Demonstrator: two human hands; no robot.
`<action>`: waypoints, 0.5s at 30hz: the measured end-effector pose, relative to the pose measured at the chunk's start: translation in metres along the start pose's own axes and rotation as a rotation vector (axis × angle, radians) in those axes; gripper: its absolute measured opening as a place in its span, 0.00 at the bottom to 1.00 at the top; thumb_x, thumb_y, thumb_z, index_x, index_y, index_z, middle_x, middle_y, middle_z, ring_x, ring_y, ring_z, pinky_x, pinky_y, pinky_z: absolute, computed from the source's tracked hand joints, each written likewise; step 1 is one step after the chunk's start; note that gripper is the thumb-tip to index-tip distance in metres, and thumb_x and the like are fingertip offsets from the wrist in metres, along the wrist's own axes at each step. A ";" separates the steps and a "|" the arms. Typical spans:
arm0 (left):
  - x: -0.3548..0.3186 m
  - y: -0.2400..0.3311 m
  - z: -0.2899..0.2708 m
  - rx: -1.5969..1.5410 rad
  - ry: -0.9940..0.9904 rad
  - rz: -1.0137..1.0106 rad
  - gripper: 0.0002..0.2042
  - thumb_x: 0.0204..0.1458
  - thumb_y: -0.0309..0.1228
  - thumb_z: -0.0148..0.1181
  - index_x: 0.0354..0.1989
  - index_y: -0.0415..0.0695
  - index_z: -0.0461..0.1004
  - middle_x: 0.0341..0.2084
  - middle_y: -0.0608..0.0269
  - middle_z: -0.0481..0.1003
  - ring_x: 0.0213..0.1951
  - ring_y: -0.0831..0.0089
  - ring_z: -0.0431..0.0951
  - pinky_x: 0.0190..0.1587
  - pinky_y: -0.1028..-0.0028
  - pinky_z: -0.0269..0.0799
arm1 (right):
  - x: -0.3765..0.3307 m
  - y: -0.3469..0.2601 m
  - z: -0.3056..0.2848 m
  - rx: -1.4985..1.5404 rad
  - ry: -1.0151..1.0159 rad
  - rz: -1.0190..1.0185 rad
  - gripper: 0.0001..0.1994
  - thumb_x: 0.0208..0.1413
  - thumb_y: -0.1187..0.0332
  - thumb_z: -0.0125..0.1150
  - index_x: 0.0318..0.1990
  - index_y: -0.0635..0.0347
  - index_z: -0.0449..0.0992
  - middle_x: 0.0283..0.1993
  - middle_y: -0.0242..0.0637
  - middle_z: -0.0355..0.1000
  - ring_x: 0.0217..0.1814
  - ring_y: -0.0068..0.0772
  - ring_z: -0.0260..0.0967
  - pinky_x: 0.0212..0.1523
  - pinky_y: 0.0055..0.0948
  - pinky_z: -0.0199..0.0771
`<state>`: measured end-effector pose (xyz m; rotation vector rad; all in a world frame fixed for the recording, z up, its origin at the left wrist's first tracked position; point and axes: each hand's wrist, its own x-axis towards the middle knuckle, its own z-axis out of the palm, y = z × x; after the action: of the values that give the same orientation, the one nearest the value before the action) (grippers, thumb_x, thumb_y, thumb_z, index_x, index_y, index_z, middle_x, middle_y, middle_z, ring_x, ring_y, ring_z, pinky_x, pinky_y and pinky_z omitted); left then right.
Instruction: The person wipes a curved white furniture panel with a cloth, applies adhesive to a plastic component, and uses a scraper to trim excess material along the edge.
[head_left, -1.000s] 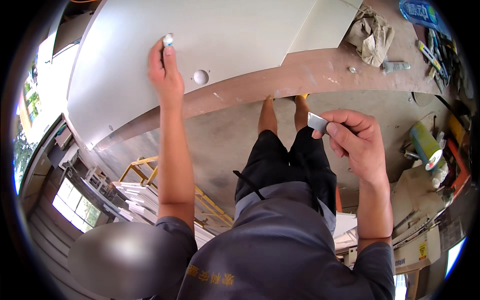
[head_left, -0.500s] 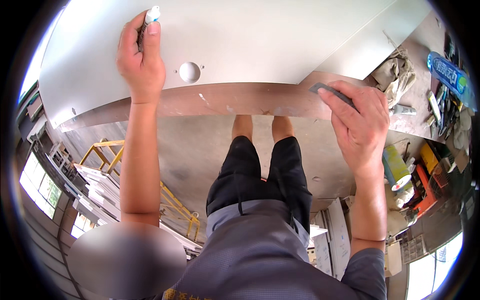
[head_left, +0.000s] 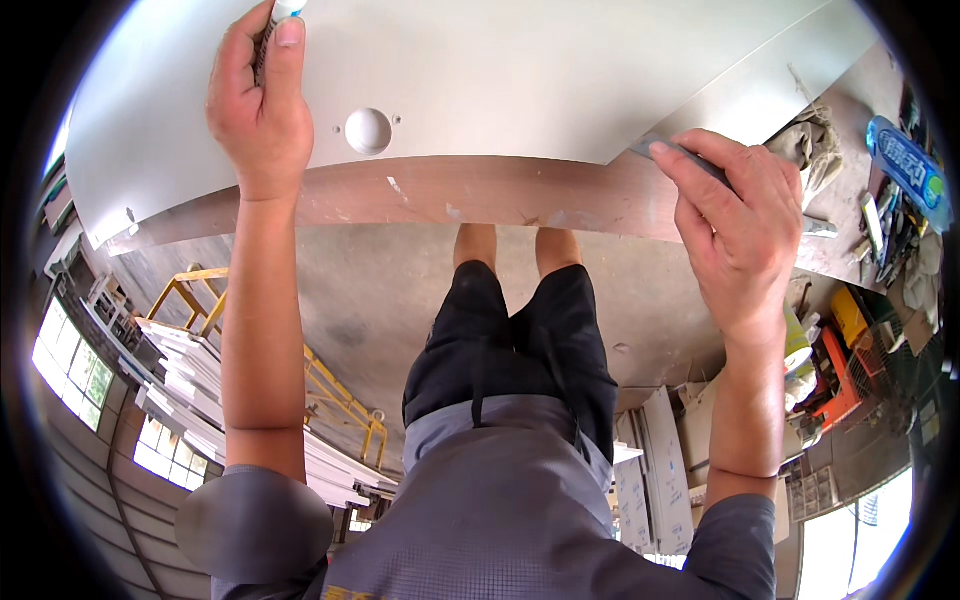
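Metal piece [head_left: 708, 168], thin, grey and nearly edge-on, sits pinched in the right grip [head_left: 745, 205] — its long axis slants from the fingers away and leftward, the free end beside the stepped edge of the white panel [head_left: 520, 90] on the brown desk [head_left: 540, 188]. Whether that end touches the panel I cannot tell. The right grip is plainly nearer that step; the left grip [head_left: 262, 125] is well apart, over the panel's left part, closed around a tube [head_left: 284, 10] with its white cap pointing away from the body. As for writing — the tube's dark print is too fine to read, the blue bottle [head_left: 908, 172] bears bold pale lettering, and yellow characters on the grey shirt [head_left: 520, 500] are cut off.
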<state>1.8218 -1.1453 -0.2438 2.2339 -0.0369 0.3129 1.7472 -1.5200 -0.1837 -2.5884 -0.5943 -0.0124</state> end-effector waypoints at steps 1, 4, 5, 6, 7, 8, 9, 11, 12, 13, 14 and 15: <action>0.000 -0.001 -0.001 0.007 -0.005 0.006 0.15 0.68 0.34 0.59 0.55 0.36 0.79 0.33 0.71 0.79 0.35 0.86 0.73 0.41 0.84 0.70 | 0.000 0.000 0.000 -0.001 -0.001 0.001 0.21 0.40 0.78 0.69 0.45 0.48 0.86 0.43 0.25 0.79 0.37 0.31 0.73 0.44 0.34 0.69; 0.000 -0.002 -0.001 0.010 -0.004 0.019 0.15 0.68 0.34 0.59 0.55 0.36 0.79 0.33 0.70 0.79 0.35 0.86 0.73 0.41 0.84 0.70 | 0.000 0.000 0.001 -0.003 -0.004 0.007 0.21 0.40 0.78 0.69 0.45 0.48 0.86 0.43 0.24 0.79 0.37 0.31 0.73 0.44 0.34 0.69; 0.000 -0.002 0.000 0.008 -0.001 0.022 0.15 0.68 0.34 0.59 0.55 0.36 0.79 0.33 0.70 0.79 0.35 0.86 0.73 0.42 0.84 0.70 | 0.000 0.001 0.001 -0.004 -0.005 0.012 0.20 0.40 0.78 0.69 0.44 0.48 0.86 0.43 0.24 0.79 0.37 0.31 0.73 0.44 0.34 0.69; 0.001 -0.001 0.000 0.018 -0.002 0.022 0.15 0.68 0.34 0.59 0.55 0.36 0.79 0.33 0.70 0.79 0.35 0.86 0.73 0.42 0.83 0.70 | 0.000 0.001 0.002 -0.004 -0.003 0.015 0.20 0.40 0.78 0.69 0.44 0.48 0.86 0.43 0.24 0.79 0.37 0.31 0.73 0.44 0.34 0.69; 0.001 0.000 -0.001 0.028 -0.004 0.023 0.15 0.68 0.34 0.59 0.55 0.36 0.79 0.33 0.70 0.79 0.35 0.86 0.74 0.42 0.83 0.70 | 0.000 0.001 0.002 -0.007 -0.003 0.010 0.20 0.40 0.78 0.69 0.44 0.48 0.86 0.43 0.24 0.79 0.36 0.31 0.73 0.43 0.34 0.68; 0.001 0.001 0.000 0.038 -0.005 0.024 0.15 0.68 0.34 0.59 0.55 0.36 0.79 0.33 0.70 0.79 0.35 0.86 0.74 0.42 0.83 0.70 | 0.000 0.002 0.001 -0.011 -0.002 0.004 0.20 0.40 0.78 0.69 0.44 0.48 0.86 0.43 0.24 0.79 0.36 0.31 0.73 0.43 0.33 0.68; 0.001 0.001 0.000 0.030 -0.002 0.019 0.15 0.68 0.34 0.59 0.55 0.36 0.79 0.33 0.70 0.79 0.35 0.86 0.74 0.42 0.83 0.70 | 0.001 0.002 0.001 -0.015 -0.001 -0.002 0.20 0.40 0.78 0.69 0.44 0.48 0.86 0.43 0.24 0.79 0.36 0.30 0.72 0.43 0.33 0.68; 0.001 0.001 0.001 0.014 0.005 0.011 0.15 0.68 0.34 0.59 0.54 0.36 0.79 0.33 0.70 0.79 0.35 0.85 0.74 0.42 0.83 0.71 | 0.000 0.002 0.000 -0.011 -0.001 0.005 0.20 0.40 0.78 0.69 0.43 0.49 0.86 0.42 0.24 0.79 0.36 0.30 0.72 0.43 0.33 0.68; 0.001 0.001 0.001 0.022 0.003 0.015 0.15 0.68 0.34 0.59 0.54 0.36 0.79 0.33 0.70 0.79 0.35 0.85 0.74 0.42 0.83 0.71 | 0.000 0.002 0.000 -0.011 0.000 0.008 0.19 0.39 0.78 0.69 0.43 0.49 0.86 0.42 0.24 0.79 0.36 0.30 0.72 0.43 0.33 0.68; 0.001 0.001 0.000 0.030 0.000 0.019 0.15 0.68 0.34 0.59 0.55 0.36 0.79 0.33 0.71 0.79 0.35 0.85 0.74 0.42 0.83 0.71 | 0.001 0.002 -0.001 -0.015 -0.001 0.006 0.19 0.39 0.77 0.69 0.43 0.49 0.86 0.42 0.24 0.79 0.36 0.30 0.72 0.43 0.33 0.68; 0.002 0.000 0.000 0.038 -0.002 0.024 0.15 0.68 0.34 0.59 0.55 0.36 0.79 0.33 0.71 0.79 0.35 0.85 0.74 0.42 0.83 0.71 | 0.003 0.002 -0.001 -0.018 -0.003 0.004 0.19 0.39 0.77 0.70 0.43 0.49 0.86 0.42 0.24 0.79 0.36 0.30 0.72 0.43 0.33 0.68; 0.002 0.001 0.000 0.045 -0.004 0.026 0.15 0.68 0.34 0.59 0.55 0.36 0.79 0.33 0.71 0.79 0.35 0.85 0.74 0.42 0.83 0.71 | 0.003 0.002 -0.001 -0.021 -0.005 0.002 0.19 0.39 0.77 0.70 0.43 0.49 0.86 0.42 0.24 0.79 0.36 0.30 0.72 0.43 0.33 0.68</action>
<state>1.8232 -1.1455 -0.2427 2.2804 -0.0611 0.3265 1.7506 -1.5203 -0.1834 -2.6100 -0.5961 -0.0108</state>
